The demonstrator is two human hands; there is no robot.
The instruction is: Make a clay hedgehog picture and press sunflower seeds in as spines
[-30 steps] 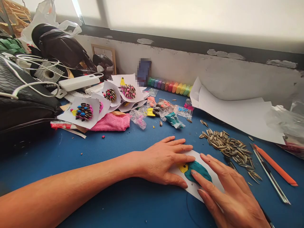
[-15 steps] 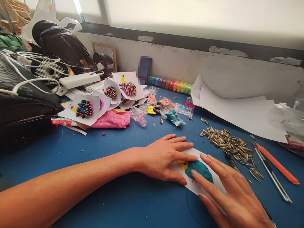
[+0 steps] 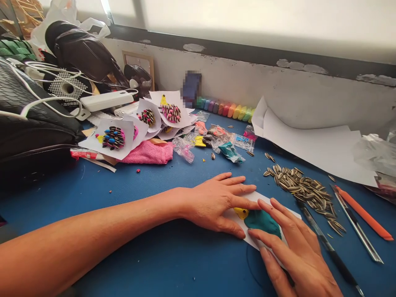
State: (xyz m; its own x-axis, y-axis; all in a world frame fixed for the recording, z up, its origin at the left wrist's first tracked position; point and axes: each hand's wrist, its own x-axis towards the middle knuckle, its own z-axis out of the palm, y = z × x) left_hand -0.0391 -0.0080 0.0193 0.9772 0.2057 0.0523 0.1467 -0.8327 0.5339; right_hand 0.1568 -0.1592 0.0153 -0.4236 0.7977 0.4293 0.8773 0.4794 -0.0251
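Far L, seed-studded clay figures (image 3: 114,138) are laid to the L of and behind a pink cloth (image 3: 148,152); they could be used as ref. for outline. Ctr., the L hand (image 3: 213,202) is spread flat, fingers apart, nothing gripped, w/ fingertips and thumb over the L end of a white sheet (image 3: 259,196); the sheet is presumably pinned thus to the desk (image 3: 161,264), and light, even pressure is advised so that no crease is made. Btwn the hands, on the sheet, a yellow clay piece (image 3: 241,213) w/ dark dots is seen and, immed. to its R, a teal clay piece (image 3: 262,222), rounded and flat-looking, apparently being smoothed. Over its R side the R hand (image 3: 301,247) is held open, fingers parted, index tip at the near edge; how hard it is pressed can't be told. For a good result, the rim should be eased in w/ small, soft strokes, pads rather than nails being used, and the yellow-teal join left unsmeared. Farther R, a seed pile (image 3: 301,185) is heaped near a black-grip pen (image 3: 335,258), a clear pen (image 3: 357,225) and an orange stick (image 3: 363,212); the nearest pen, esp., shouldn't be knocked.
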